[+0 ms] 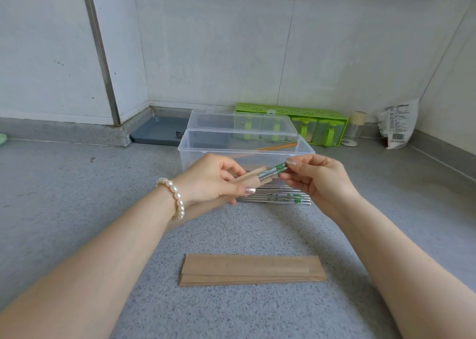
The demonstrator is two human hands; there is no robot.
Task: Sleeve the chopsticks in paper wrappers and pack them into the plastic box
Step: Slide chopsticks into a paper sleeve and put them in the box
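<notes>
On the gray counter (77, 184) stands a clear box (246, 145) with its lid up, and a stack of paper wrappers (252, 270) lies near the front edge. Loose chopsticks (273, 197) lie just in front of the box. The left hand (211, 178) pinches one wrapper (251, 177), and the right hand (316, 178) pinches a pair of chopsticks (274, 171) with its tips inside that wrapper.

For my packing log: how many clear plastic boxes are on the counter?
1: the plastic box stands open behind the left hand and right hand, its lid up. No others show.
</notes>
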